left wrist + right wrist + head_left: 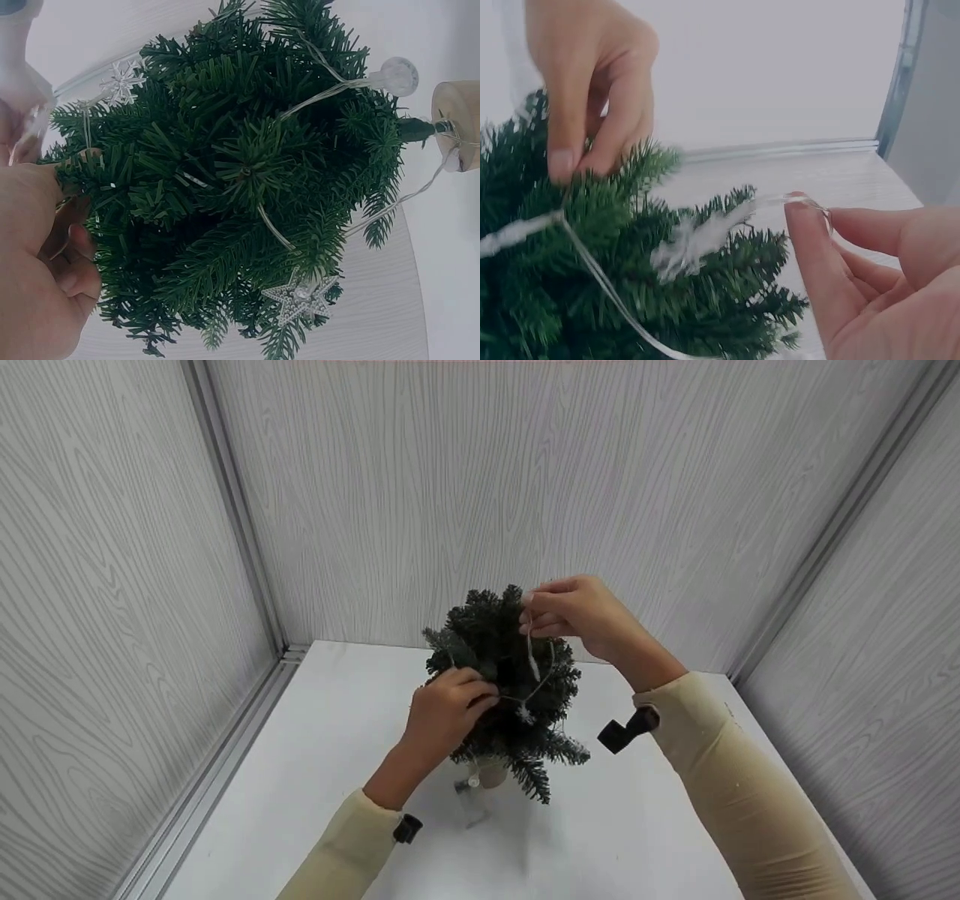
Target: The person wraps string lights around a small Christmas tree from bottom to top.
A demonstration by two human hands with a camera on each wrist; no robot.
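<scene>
A small artificial Christmas tree [487,641] with dark green needles stands between the two hands. My left hand [450,706] pinches a branch tip of the tree, seen from across in the right wrist view; the clear wire of a light string [600,274] bends just below those fingertips. Raised at the tree's upper right, my right hand [576,611] pinches another part of the string between thumb and finger. From it a blurred whitish ornament [690,244] hangs in front of the needles. A snowflake ornament [525,712] sits lower on the string.
The tree's light wooden base [456,124] stands on a white table [337,750]. A clear ball light [399,76] and a star-shaped ornament [301,296] lie against the branches. Wood-grain panels [420,495] enclose the table at the back and sides.
</scene>
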